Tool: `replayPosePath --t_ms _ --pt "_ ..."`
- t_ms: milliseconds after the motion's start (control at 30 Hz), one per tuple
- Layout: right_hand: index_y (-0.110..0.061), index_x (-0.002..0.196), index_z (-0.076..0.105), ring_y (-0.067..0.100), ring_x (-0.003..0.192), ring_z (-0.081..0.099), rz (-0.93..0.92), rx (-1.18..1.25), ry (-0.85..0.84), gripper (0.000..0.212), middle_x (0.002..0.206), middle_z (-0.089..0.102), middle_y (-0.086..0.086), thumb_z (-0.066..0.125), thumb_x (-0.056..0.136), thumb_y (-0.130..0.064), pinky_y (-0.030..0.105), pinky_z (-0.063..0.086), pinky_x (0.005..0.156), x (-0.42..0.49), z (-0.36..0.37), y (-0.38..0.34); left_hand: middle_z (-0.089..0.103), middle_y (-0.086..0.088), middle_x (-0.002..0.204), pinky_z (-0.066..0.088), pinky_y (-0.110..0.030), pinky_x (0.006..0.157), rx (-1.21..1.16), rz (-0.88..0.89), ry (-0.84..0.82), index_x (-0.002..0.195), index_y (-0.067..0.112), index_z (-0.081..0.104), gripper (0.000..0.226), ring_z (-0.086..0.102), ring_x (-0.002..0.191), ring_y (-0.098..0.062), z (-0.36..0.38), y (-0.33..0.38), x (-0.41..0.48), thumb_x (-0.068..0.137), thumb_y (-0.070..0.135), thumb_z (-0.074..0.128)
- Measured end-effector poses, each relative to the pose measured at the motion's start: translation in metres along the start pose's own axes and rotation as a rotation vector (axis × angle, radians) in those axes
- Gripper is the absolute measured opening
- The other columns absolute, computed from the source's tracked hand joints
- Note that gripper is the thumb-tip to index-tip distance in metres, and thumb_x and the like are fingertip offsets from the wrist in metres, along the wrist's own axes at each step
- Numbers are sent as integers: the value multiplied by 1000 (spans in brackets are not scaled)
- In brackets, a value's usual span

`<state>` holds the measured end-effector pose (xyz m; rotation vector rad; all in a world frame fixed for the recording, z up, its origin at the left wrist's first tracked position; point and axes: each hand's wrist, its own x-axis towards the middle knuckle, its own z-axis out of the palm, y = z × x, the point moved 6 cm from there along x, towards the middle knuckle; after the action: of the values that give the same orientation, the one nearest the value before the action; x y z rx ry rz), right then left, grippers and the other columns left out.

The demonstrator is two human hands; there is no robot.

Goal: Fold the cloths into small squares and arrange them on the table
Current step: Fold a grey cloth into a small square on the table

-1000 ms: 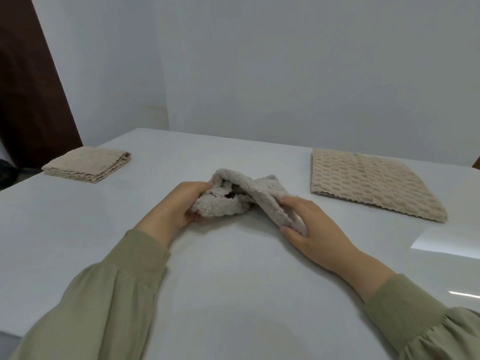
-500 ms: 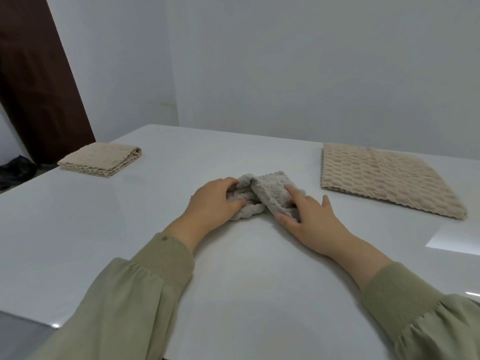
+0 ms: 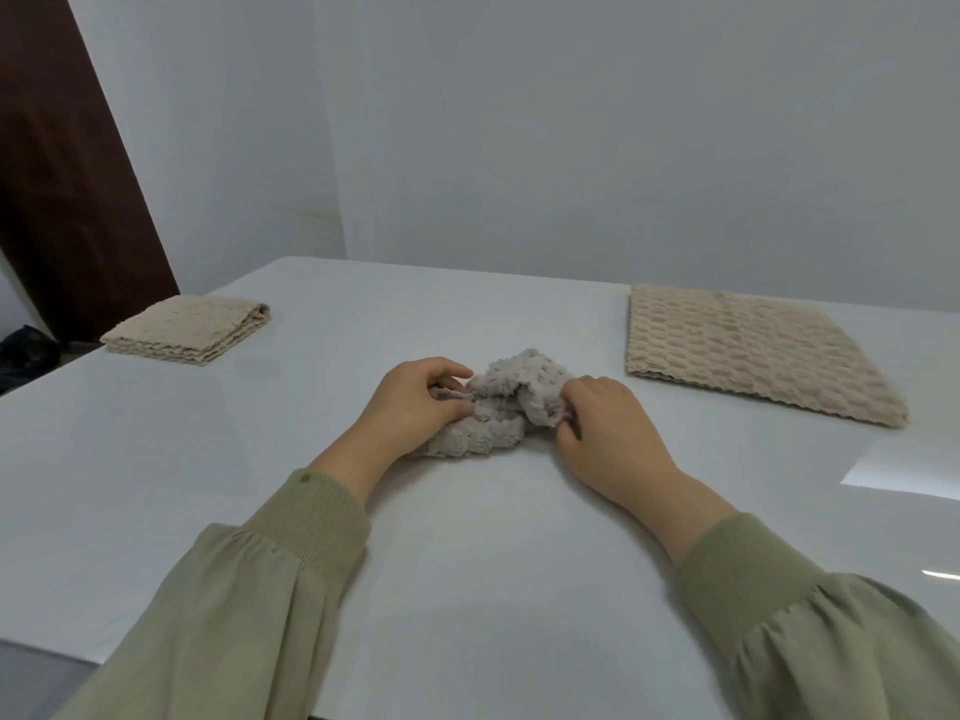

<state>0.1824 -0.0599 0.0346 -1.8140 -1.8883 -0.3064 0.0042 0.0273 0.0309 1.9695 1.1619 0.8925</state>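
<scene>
A crumpled grey-beige textured cloth (image 3: 501,407) lies bunched in the middle of the white table (image 3: 467,537). My left hand (image 3: 415,402) grips its left side with fingers curled into the fabric. My right hand (image 3: 605,423) pinches a fold on its right side. A small folded beige cloth stack (image 3: 189,330) rests at the far left of the table. A larger flat beige cloth (image 3: 748,350) lies spread at the far right.
The table's left edge runs close by the folded stack. A dark wooden door (image 3: 67,174) stands at the back left, with a dark object (image 3: 26,350) on the floor beneath it. Grey walls close the back.
The cloth went from lifted and half open to bunched low on the table. Both hands moved closer together and now grip its folds.
</scene>
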Motion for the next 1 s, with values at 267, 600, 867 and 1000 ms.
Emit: replayPosePath --t_ms 267,600,867,1000 --pt "-13 103 47 27 74 51 232 120 55 15 81 55 3 48 88 -11 34 36 61 -5 -11 29 58 13 67 37 -18 60 139 20 156 76 20 67 10 52 67 -3 -9 -3 2 85 14 66" --pt "-12 91 59 17 72 51 494 426 330 6 74 57 -4 53 92 -13 26 34 65 -11 -42 36 61 7 67 43 -25 64 -172 -18 393 74 16 65 15 54 65 -11 -21 2 -5 89 17 62" --pt "-8 97 64 7 54 56 558 742 315 20 68 58 1 52 94 -23 13 39 45 27 -98 6 67 -14 77 52 -22 46 -587 -99 289 95 7 57 15 65 50 -14 -44 73 15 99 16 46" --pt "-14 103 61 16 78 59 491 882 150 43 93 62 1 51 88 -53 27 45 61 51 -133 -16 67 -10 87 51 -21 46 -615 48 340 92 11 58 14 68 54 -16 -72 121 19 99 16 46"
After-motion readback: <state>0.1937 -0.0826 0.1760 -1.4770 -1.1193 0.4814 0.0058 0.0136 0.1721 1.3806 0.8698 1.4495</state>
